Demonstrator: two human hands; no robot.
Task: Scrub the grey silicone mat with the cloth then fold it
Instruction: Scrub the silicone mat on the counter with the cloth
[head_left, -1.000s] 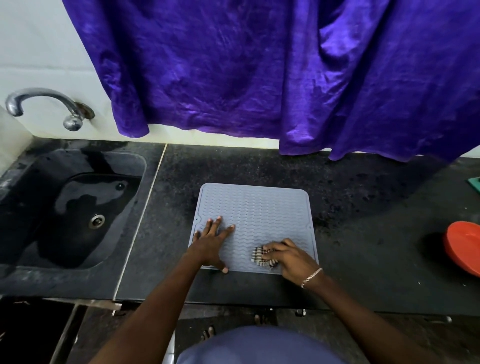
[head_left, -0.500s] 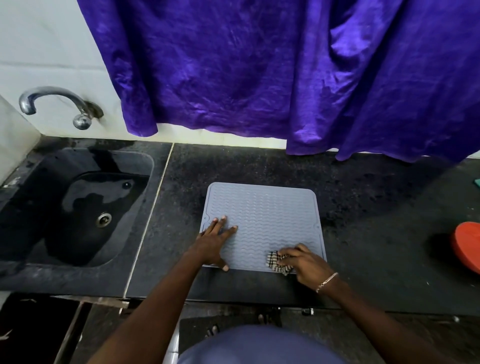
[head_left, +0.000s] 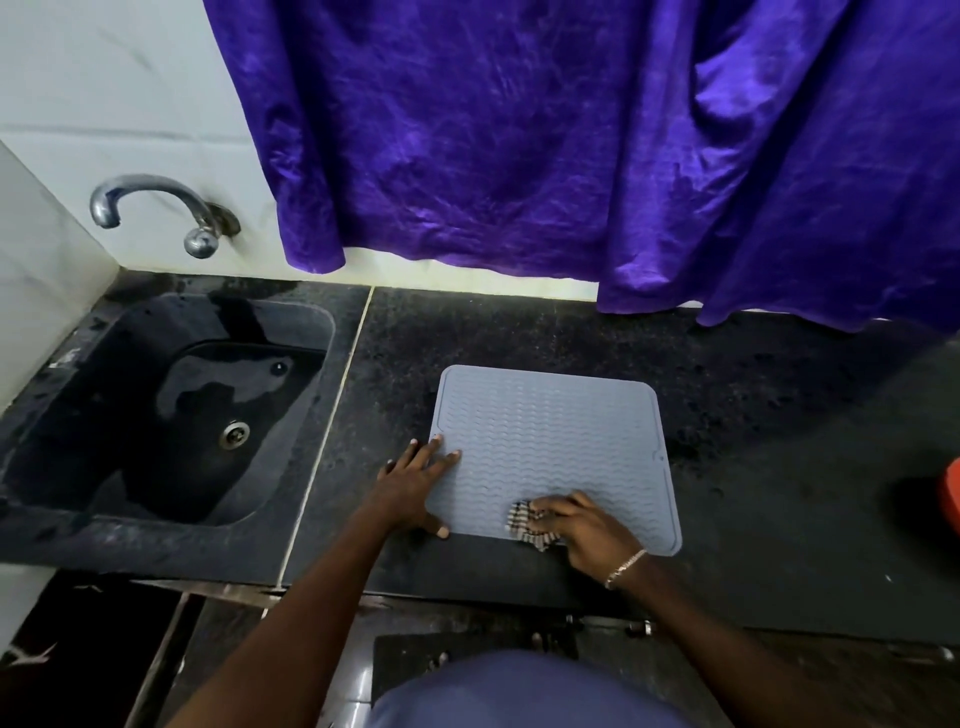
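Observation:
The grey silicone mat (head_left: 556, 436), square with wavy ribs, lies flat on the black stone counter (head_left: 779, 467). My left hand (head_left: 413, 486) presses down on the mat's near left edge with its fingers spread flat. My right hand (head_left: 584, 527) grips a small checked cloth (head_left: 522, 522) bunched against the mat's near edge, right of centre. Most of the cloth is hidden under the fingers.
A black sink (head_left: 171, 410) with a metal tap (head_left: 156, 208) lies to the left. A purple curtain (head_left: 571, 156) hangs over the counter's back edge. A red bowl (head_left: 950, 493) shows at the right edge. The counter's front edge is just below my wrists.
My right hand has slid the cloth a little along the mat's near edge. My left hand has stayed on the left edge. The camera has shifted left.

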